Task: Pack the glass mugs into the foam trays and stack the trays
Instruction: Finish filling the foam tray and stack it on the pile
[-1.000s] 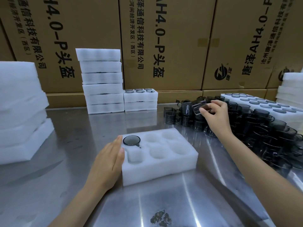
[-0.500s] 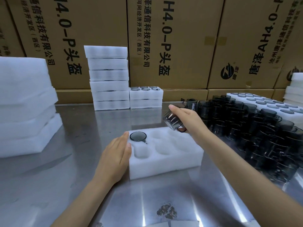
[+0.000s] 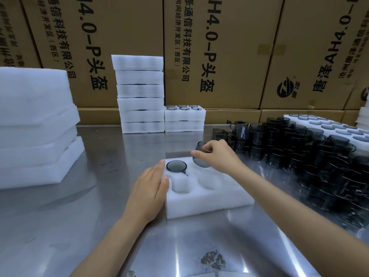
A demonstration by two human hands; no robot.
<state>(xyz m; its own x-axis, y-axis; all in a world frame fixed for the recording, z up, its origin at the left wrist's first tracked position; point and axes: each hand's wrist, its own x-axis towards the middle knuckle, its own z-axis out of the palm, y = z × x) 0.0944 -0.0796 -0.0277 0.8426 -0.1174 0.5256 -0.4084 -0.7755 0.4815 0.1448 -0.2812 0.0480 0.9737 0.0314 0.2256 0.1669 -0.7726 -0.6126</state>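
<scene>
A person works at a shiny steel worktop (image 3: 99, 226). A thick white rectangular foam tray (image 3: 209, 198) with round pockets lies in the middle. One smoky grey glass mug (image 3: 176, 166) already sits in its far left pocket, rim up and flush with the foam. The left hand (image 3: 148, 193) rests flat, fingers straight, against the tray's left edge. The right hand (image 3: 218, 154) grips a second smoky grey glass mug (image 3: 201, 156), tilted, just above the far middle pocket. A crowd of matching dark glass mugs (image 3: 299, 148) stands to the right. Stacked white foam trays (image 3: 139, 94) stand behind, before brown cardboard boxes (image 3: 209, 47).
</scene>
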